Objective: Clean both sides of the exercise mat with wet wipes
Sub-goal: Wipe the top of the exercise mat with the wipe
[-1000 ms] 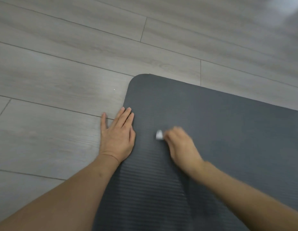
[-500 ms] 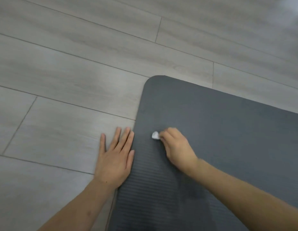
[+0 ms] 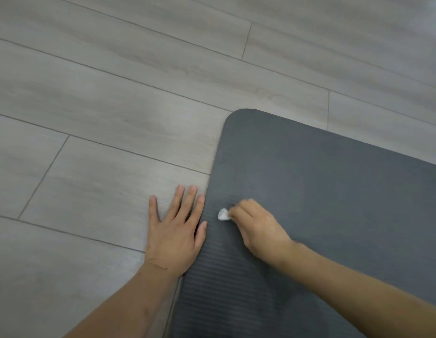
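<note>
The right hand's fingers [image 3: 238,211] are curled down over a small white wet wipe [image 3: 223,214], pinching it against the exercise mat [image 3: 334,191] so that only a crumpled tip pokes out toward the mat's left edge. The right hand [image 3: 258,230] sits low on the mat, forearm reaching in from the lower right. The left hand [image 3: 177,230] lies flat with fingers straight and spread, holding nothing; its palm rests on the floor [image 3: 102,118] and its thumb side touches the mat's edge, seemingly bracing the body. To wipe well here, I would keep steady downward pressure and run overlapping strokes along the ribs right out to the edge and into the rounded corner, refolding the wipe when it is soiled, since so small a wad covers little ground. The mat is dark grey, finely ribbed and matte, with a rounded corner, lying flat on pale grey wood-look planks at the right of view.
</note>
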Motion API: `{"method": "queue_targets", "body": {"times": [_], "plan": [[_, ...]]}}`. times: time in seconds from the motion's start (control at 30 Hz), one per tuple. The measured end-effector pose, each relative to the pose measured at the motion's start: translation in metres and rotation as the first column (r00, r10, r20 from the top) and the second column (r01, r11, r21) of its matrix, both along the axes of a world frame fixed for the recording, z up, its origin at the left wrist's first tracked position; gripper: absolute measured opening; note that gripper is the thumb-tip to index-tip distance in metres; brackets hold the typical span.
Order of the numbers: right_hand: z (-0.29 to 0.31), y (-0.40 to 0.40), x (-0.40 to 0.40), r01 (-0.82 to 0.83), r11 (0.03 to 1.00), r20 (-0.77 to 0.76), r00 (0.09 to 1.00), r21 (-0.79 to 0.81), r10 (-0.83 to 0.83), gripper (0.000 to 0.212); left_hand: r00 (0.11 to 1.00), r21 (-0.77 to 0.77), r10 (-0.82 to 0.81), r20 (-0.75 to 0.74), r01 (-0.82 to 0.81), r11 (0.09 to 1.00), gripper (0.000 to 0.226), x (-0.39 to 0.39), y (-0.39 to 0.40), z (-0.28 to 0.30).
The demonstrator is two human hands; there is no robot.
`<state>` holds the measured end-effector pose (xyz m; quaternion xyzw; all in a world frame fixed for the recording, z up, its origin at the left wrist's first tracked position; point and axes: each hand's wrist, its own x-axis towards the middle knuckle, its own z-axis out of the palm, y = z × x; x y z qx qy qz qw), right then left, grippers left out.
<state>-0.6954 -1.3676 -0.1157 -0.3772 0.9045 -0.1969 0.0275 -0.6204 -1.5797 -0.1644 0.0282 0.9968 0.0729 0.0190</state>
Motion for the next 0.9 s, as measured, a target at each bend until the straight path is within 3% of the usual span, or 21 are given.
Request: {"method": "queue_targets", "body": {"times": [0.07, 0.1, 0.23, 0.33, 0.5, 0.57, 0.67, 0.73, 0.8, 0.9], "plan": [[0.003, 0.006, -0.004, -0.134, 0.99, -0.015, 0.991, 0.042, 0.135, 0.013, 1.0, 0.01, 0.01, -0.012, -0.009, 1.0, 0.062, 0.0, 0.001, 0.0], [0.001, -0.001, -0.031, -0.119, 0.991, -0.072, 0.99, 0.056, 0.123, 0.011, 1.0, 0.008, 0.016, -0.015, -0.016, 1.0, 0.062, 0.0, 0.001, 0.0], [-0.002, -0.045, -0.151, 0.19, 0.982, -0.178, 0.967, 0.023, -0.182, 0.007, 1.0, 0.006, 0.011, -0.025, -0.011, 1.0, 0.062, 0.0, 0.001, 0.0], [-0.006, -0.061, -0.143, 0.3, 0.954, -0.137, 0.945, -0.005, -0.297, 0.011, 1.0, 0.008, 0.016, -0.014, -0.016, 1.0, 0.063, -0.001, 0.001, 0.0], [0.004, -0.027, 0.007, -0.053, 0.999, 0.051, 0.997, 0.01, 0.052, 0.008, 1.0, 0.038, -0.021, -0.008, 0.021, 0.999, 0.063, -0.002, -0.001, -0.001], [0.003, -0.015, -0.003, -0.116, 0.99, -0.002, 0.993, 0.081, 0.117, 0.009, 1.0, 0.045, -0.018, -0.017, 0.019, 0.999, 0.063, -0.003, -0.001, -0.001], [0.001, -0.01, -0.086, 0.172, 0.981, -0.173, 0.973, 0.092, -0.155, 0.004, 1.0, 0.042, -0.028, 0.004, 0.028, 0.999, 0.063, -0.003, -0.002, -0.002], [0.004, -0.004, -0.132, 0.367, 0.928, -0.191, 0.917, 0.063, -0.35, 0.008, 0.999, 0.038, -0.047, 0.011, 0.047, 0.998, 0.064, -0.003, -0.004, -0.001], [0.003, -0.005, -0.128, 0.408, 0.911, -0.159, 0.905, 0.061, -0.395, 0.011, 0.999, 0.038, -0.051, 0.009, 0.05, 0.998, 0.064, -0.004, -0.005, -0.002], [0.003, 0.002, -0.037, 0.32, 0.947, -0.07, 0.946, 0.041, -0.316, 0.009, 0.999, 0.058, -0.051, 0.003, 0.051, 0.997, 0.064, -0.004, -0.005, -0.003]]}}
